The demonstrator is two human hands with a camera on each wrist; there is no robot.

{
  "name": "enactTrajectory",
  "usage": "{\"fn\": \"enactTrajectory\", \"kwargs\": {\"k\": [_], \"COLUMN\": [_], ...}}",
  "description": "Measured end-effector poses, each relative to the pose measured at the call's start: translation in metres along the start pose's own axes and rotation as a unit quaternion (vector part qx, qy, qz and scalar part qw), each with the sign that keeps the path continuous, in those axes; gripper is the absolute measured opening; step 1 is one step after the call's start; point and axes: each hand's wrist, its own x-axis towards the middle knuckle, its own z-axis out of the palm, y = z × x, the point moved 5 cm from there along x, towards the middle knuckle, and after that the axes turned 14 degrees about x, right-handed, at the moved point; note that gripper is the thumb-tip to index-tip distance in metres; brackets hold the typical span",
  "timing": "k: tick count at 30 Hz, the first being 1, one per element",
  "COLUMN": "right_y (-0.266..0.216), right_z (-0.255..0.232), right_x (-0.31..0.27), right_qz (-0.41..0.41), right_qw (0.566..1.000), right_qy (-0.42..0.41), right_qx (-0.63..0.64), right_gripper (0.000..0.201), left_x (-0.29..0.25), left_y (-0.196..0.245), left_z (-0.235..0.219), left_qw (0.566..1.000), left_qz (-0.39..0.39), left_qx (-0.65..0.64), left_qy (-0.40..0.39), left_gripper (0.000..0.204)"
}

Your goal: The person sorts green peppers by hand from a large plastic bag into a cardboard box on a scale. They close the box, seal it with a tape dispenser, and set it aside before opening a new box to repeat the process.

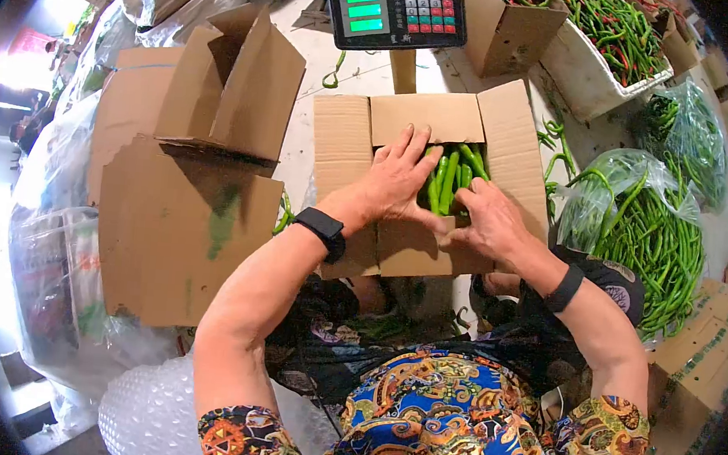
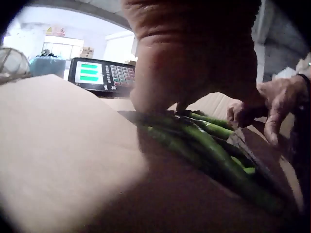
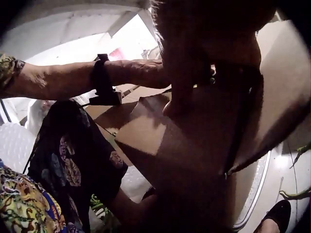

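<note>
Long green peppers [image 1: 447, 176] lie side by side in an open cardboard box [image 1: 429, 110], its flaps folded outward. My left hand [image 1: 395, 183] rests over the box's left side with extended fingers reaching toward the far flap and thumb along the near edge. My right hand [image 1: 494, 225] is at the near right corner, fingers bent down by the pepper ends, thumb over the near flap [image 1: 422, 249]. In the left wrist view the peppers [image 2: 209, 145] run beneath my left palm. Whether my right fingertips grip a pepper, I cannot tell.
A digital scale display [image 1: 396, 12] stands behind the box. Cardboard boxes [image 1: 201, 232] are at left. To the right are a bag of green peppers [image 1: 650, 237] and a white foam crate [image 1: 594, 70] of red and green peppers. Bubble wrap [image 1: 149, 403] lies at lower left.
</note>
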Motion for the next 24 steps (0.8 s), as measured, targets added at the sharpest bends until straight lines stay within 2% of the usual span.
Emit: {"fn": "enactTrajectory", "kwargs": {"k": [2, 4, 6, 7, 9, 10, 11, 12, 13, 15, 16, 17, 18, 19, 20, 22, 23, 24], "right_y": [-0.003, 0.0, -0.012, -0.022, -0.007, 0.013, 0.058, 0.085, 0.073, 0.025, 0.02, 0.021, 0.016, 0.024, 0.027, 0.014, 0.012, 0.01], "right_z": [-0.002, 0.0, -0.011, -0.036, -0.091, -0.103, -0.115, -0.11, -0.096, -0.053, -0.038, -0.031, -0.028, -0.014, -0.006, -0.003, -0.003, -0.005], "right_x": [0.004, 0.0, -0.007, -0.012, -0.028, -0.034, -0.041, -0.048, -0.044, -0.03, -0.016, 0.0, 0.011, 0.021, 0.028, 0.028, 0.029, 0.03], "right_qz": [0.024, 0.026, -0.06, -0.037, -0.081, -0.079, 0.097, 0.26, 0.251, 0.252, 0.206, 0.176, 0.201, 0.184, 0.124, 0.047, 0.088, 0.085], "right_qw": [0.999, 0.999, 0.993, 0.985, 0.91, 0.91, 0.942, 0.893, 0.863, 0.768, 0.783, 0.848, 0.868, 0.893, 0.957, 0.992, 0.987, 0.986], "right_qy": [-0.018, -0.018, 0.092, 0.131, 0.373, 0.373, 0.315, 0.233, 0.205, 0.119, 0.064, 0.021, -0.003, -0.016, -0.027, 0.025, 0.002, 0.002], "right_qx": [0.012, 0.007, -0.048, -0.103, -0.16, -0.162, 0.063, 0.284, 0.389, 0.577, 0.584, 0.499, 0.455, 0.411, 0.26, 0.117, 0.135, 0.141], "right_gripper": [0.063, 0.065, 0.062, 0.058, 0.045, 0.045, 0.037, 0.03, 0.024, 0.021, 0.022, 0.024, 0.027, 0.031, 0.036, 0.042, 0.045, 0.045], "left_x": [-0.001, -0.004, -0.002, -0.003, -0.006, -0.008, -0.007, -0.005, -0.004, -0.004, -0.007, -0.008, -0.007, -0.006, -0.001, -0.008, -0.024, -0.04], "left_y": [0.002, 0.006, 0.006, 0.006, 0.009, 0.01, 0.009, 0.009, 0.009, 0.008, 0.008, 0.008, 0.007, 0.008, 0.002, -0.01, -0.022, -0.036], "left_z": [0.01, 0.01, 0.011, 0.01, 0.008, 0.011, 0.012, 0.011, 0.009, 0.008, 0.01, 0.011, 0.011, 0.007, 0.001, -0.004, -0.029, -0.064], "left_qw": [0.999, 0.997, 0.996, 0.997, 0.998, 0.998, 0.998, 0.998, 0.998, 0.998, 0.997, 0.998, 0.997, 0.997, 0.996, 0.998, 0.998, 0.996], "left_qz": [0.028, 0.01, -0.001, -0.008, -0.019, -0.017, -0.015, -0.014, -0.018, -0.014, -0.009, -0.006, -0.001, 0.003, 0.002, 0.038, 0.031, 0.01], "left_qx": [0.026, 0.026, 0.042, 0.038, 0.024, 0.021, 0.019, 0.018, 0.021, 0.022, 0.021, 0.025, 0.028, 0.03, 0.035, -0.015, -0.046, -0.063], "left_qy": [0.015, 0.066, 0.073, 0.068, 0.048, 0.049, 0.051, 0.056, 0.051, 0.061, 0.067, 0.065, 0.067, 0.071, 0.079, -0.04, 0.004, 0.061], "left_gripper": [0.126, 0.126, 0.126, 0.126, 0.127, 0.127, 0.127, 0.127, 0.125, 0.125, 0.126, 0.126, 0.123, 0.12, 0.12, 0.105, 0.085, 0.071]}}
